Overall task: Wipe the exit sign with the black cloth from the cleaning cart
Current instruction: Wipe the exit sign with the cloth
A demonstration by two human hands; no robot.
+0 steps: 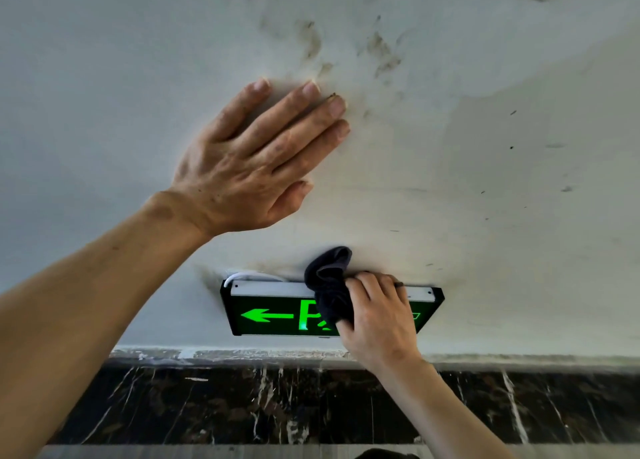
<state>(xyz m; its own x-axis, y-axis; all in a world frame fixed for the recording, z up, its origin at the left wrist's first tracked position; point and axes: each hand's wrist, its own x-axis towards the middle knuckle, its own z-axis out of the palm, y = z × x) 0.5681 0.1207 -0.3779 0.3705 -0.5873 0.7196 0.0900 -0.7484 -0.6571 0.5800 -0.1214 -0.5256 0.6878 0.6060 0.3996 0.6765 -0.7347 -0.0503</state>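
Observation:
A black exit sign [270, 315] with a glowing green arrow and figure hangs low on the white wall. My right hand [379, 316] grips the black cloth [329, 285] and presses it against the sign's top edge and face, right of centre; the hand covers the sign's right part. My left hand [256, 161] lies flat against the wall above and to the left of the sign, fingers spread, holding nothing.
The white wall [485, 147] carries dark smudges above my left hand. A white cable [242, 274] loops out behind the sign's top left corner. Below the sign runs a dark marble skirting [242, 403] with white veins.

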